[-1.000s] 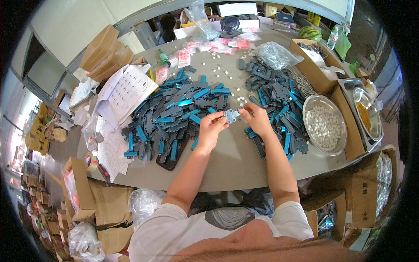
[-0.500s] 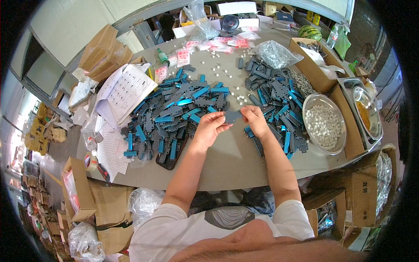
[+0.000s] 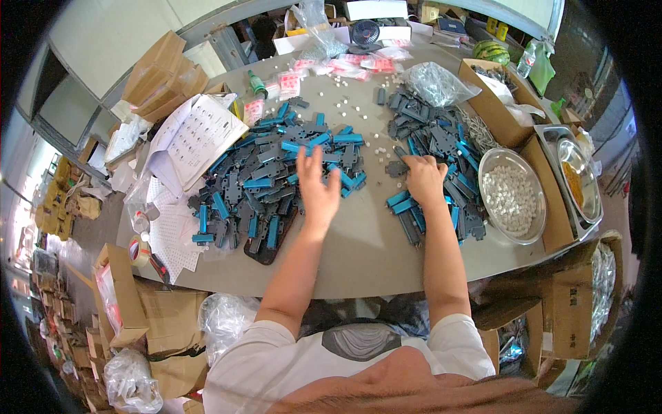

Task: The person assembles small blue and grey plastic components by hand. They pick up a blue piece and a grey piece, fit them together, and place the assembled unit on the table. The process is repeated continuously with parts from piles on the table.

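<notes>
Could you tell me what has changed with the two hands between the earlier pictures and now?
The hands, close together over a small grey part before, have spread apart. The left hand moved left and now lies open on the left pile of blue and grey parts. The right hand moved right onto the right pile, fingers on a grey part. The metal bowl of white pieces and the table stayed put.

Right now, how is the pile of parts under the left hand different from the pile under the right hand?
The left pile is bigger and shows more bright blue pieces; the right pile is smaller and mostly dark grey. The left hand lies open over the left pile's edge, while the right hand presses down on the right pile. Both piles lie loose on the same table.
</notes>
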A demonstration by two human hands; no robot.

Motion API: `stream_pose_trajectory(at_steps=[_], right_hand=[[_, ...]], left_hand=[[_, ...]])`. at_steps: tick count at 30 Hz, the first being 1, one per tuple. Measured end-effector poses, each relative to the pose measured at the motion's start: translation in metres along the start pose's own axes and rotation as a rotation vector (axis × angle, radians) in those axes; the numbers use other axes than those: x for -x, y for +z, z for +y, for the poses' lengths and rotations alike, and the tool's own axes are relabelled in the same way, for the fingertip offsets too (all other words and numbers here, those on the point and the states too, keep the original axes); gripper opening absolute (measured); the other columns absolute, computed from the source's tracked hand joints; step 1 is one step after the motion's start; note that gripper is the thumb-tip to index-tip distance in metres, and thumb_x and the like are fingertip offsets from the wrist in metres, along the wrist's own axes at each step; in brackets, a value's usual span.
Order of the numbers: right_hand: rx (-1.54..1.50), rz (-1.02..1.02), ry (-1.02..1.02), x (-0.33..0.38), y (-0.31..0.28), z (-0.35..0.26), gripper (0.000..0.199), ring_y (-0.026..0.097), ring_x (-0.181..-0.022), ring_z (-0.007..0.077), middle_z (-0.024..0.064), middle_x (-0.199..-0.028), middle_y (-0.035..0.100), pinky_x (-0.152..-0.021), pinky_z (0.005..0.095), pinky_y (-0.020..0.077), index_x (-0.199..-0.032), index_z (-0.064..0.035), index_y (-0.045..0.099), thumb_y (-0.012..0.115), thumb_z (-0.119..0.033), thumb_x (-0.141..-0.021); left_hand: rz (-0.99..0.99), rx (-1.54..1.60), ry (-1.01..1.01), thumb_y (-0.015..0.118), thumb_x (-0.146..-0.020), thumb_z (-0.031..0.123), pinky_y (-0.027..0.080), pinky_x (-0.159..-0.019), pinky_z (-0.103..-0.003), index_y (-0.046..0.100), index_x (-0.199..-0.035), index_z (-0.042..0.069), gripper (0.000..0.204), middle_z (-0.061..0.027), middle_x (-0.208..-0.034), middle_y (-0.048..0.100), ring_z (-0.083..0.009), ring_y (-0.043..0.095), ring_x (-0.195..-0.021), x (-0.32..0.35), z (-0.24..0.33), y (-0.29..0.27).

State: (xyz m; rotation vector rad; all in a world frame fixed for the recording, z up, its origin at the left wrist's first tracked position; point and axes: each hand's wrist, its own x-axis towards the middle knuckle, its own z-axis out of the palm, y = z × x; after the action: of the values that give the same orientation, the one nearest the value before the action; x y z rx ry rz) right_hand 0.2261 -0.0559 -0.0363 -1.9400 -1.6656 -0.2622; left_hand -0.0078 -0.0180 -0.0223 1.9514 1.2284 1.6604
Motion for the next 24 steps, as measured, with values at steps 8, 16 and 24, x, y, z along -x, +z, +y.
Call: stream_pose_trajectory(at_steps=[8,16,24], right_hand=[[0.126,-0.121,-0.031,-0.002,0.005,-0.007,0.020,0.057,-0.096,0.0251,0.0057,-0.093,0.062,-0.089,0.0506,0.0315,-0.092,-0.0126,0.064,0.053,-0.003,-0.079],[0.036,-0.054,-0.021,-0.004,0.010,0.000,0.014,0.059,-0.090,0.0321,0.0114,-0.093,0.060,-0.084,0.0460,0.0417,-0.093,-0.0086,0.059,0.053,-0.005,-0.081],[-0.595,-0.116,0.330,-0.009,-0.017,-0.019,0.016,0.062,-0.081,0.0366,0.0205,-0.087,0.064,-0.069,0.0443,0.0478,-0.101,-0.0018,0.057,0.053,-0.009,-0.088]], left_hand=[[-0.711,-0.118,0.358,0.060,-0.079,0.002,0.043,-0.089,-0.044,0.059,-0.112,0.003,0.034,-0.0160,-0.111,0.057,-0.0352,0.051,-0.102,0.050,0.022,0.046],[-0.785,-0.127,0.211,0.059,-0.077,-0.001,0.047,-0.082,-0.042,0.061,-0.106,0.003,0.029,-0.0147,-0.101,0.061,-0.0332,0.055,-0.097,0.049,0.018,0.041],[-0.814,-0.085,0.177,0.064,-0.081,0.012,0.046,-0.086,-0.042,0.053,-0.116,0.007,0.037,-0.0156,-0.106,0.059,-0.0350,0.054,-0.102,0.042,0.020,0.025]])
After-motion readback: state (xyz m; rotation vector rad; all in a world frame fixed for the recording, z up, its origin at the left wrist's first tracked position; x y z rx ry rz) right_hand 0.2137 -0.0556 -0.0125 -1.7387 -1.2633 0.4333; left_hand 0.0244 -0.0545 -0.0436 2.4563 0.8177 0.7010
